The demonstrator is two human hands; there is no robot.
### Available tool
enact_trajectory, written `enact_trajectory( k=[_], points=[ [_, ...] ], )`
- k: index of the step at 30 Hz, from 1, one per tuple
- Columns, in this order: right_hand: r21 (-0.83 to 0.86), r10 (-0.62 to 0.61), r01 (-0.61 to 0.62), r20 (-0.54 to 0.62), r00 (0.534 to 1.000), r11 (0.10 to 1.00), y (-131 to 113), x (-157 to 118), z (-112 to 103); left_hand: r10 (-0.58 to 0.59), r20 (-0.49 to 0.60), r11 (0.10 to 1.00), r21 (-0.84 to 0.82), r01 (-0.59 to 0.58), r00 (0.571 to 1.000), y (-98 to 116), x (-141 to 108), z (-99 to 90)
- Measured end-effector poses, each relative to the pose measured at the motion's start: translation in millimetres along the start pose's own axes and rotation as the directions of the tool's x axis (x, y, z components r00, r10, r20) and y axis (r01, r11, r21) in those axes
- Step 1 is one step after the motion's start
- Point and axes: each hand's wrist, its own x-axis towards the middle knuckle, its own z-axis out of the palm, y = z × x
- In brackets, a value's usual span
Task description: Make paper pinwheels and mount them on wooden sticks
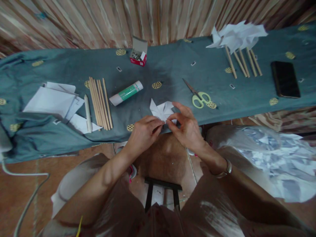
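Between my two hands, at the near edge of the cloth-covered table, is a white paper pinwheel (161, 110) with folded points. My left hand (146, 131) pinches its lower left edge between thumb and fingers. On the opposite side my right hand (185, 126) grips the paper, thumb and index finger close to its middle. Fingertips of both hands nearly meet there, and they hide part of the folds. Green-handled scissors (200, 98) lie to the right of the pinwheel. A green and white glue stick (127, 93) rests to its upper left.
Several wooden sticks (98, 103) lie at left beside a white pen-like tool (88, 113) and paper sheets (50, 102). A red box (138, 57) of small metal pieces stands behind. Finished pinwheels (238, 36) and a phone (285, 79) are at right; paper scraps (278, 161) fill a bag below.
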Motion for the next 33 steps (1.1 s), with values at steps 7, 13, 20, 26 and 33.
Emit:
enact_trajectory(
  k=[7,13,20,26,33],
  points=[
    [-0.031,-0.024,0.024,-0.02,1.0,0.999,-1.4,0.9,2.1,0.007,-0.004,1.0,-0.029,-0.007,1.0,0.4,0.6,0.5],
    [-0.02,-0.015,0.015,-0.015,1.0,1.0,-1.4,0.9,1.8,-0.055,0.007,0.995,-0.082,0.056,0.998,-0.2,2.1,2.0],
    [-0.025,-0.023,0.022,-0.025,0.999,0.999,-1.4,1.0,3.4,-0.073,0.008,0.995,-0.064,0.073,0.997,-1.0,3.3,1.3],
    [-0.011,-0.041,0.04,-0.031,0.999,0.999,0.3,0.3,3.6,-0.114,0.019,0.989,-0.091,0.116,0.993,0.6,4.9,0.8],
    [-0.037,-0.063,0.061,-0.055,0.997,0.997,0.9,-1.6,2.0,-0.115,0.018,0.989,-0.088,0.116,0.993,1.4,4.5,0.9]
  ],
)
